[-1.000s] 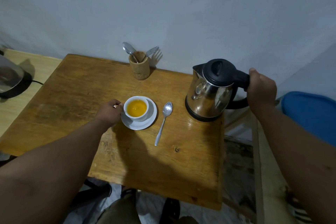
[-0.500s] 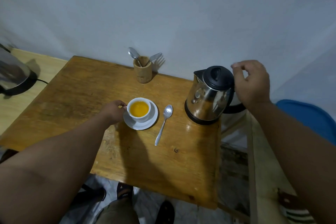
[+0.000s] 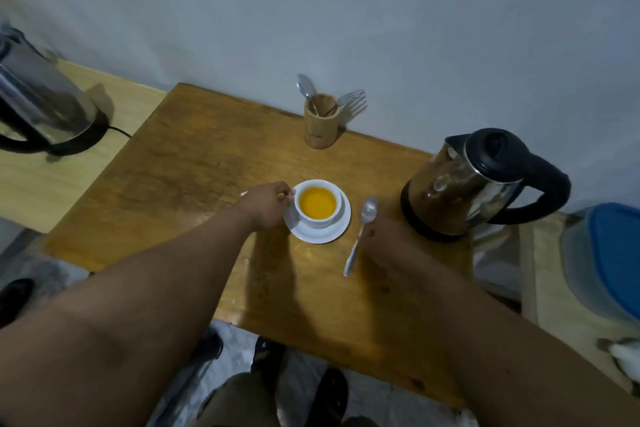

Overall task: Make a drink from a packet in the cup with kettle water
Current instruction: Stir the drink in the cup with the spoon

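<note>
A white cup [image 3: 313,222] full of orange drink stands on a white saucer [image 3: 322,237] mid-table. My left hand [image 3: 266,204] pinches the cup's handle from the left, and a small white scrap [image 3: 244,193] pokes out behind its knuckles. A metal spoon [image 3: 368,211] lies flat on the table just right of the saucer. My right hand [image 3: 384,239] is low beside it, fingertips touching the middle of the handle; blur hides whether it grips. The steel kettle [image 3: 460,187] with black lid and handle stands alone at the right.
A wooden utensil holder [image 3: 320,121] with a spoon and fork stands at the table's [image 3: 194,166] far edge by the wall. A second kettle [image 3: 41,107] sits on a lower surface at left. A blue-lidded container [image 3: 609,253] is at right.
My right hand has let go of the kettle handle and come down left to the spoon. The left hand stays on the cup handle. The kettle rests on the table.
</note>
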